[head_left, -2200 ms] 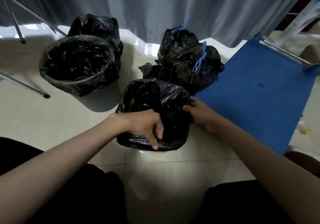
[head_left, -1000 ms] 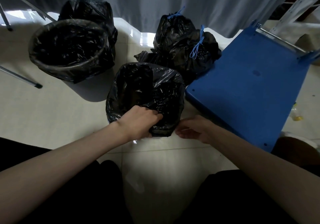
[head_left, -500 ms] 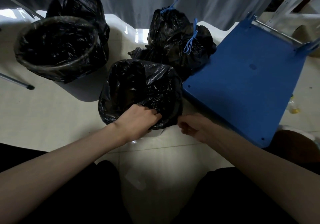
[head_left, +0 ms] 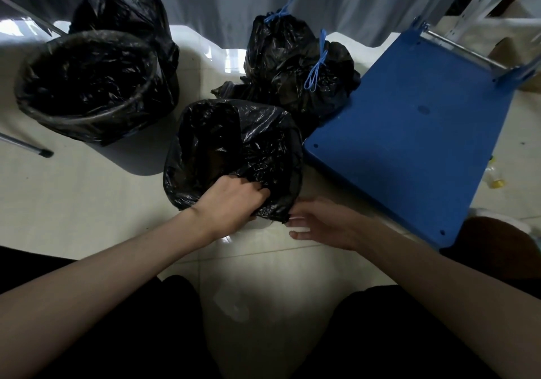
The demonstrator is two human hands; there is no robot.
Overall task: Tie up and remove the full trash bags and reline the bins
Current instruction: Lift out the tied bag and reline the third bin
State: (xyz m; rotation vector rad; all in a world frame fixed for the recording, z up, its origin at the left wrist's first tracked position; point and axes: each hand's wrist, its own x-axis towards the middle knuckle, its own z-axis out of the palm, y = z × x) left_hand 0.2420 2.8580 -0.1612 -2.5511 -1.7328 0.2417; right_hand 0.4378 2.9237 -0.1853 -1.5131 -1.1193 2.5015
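While my left hand (head_left: 234, 200) clamps the liner (head_left: 234, 150) at the near rim of the bin on the floor before me, my right hand (head_left: 319, 223) lies open beside it; I should pull the edge down evenly.

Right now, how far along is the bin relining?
Done: two tied bags with blue strings sit by the curtain, and the round bin is lined. In hand: the left hand grips the liner over the near bin; the right hand is open beside it. Left: seating that liner.
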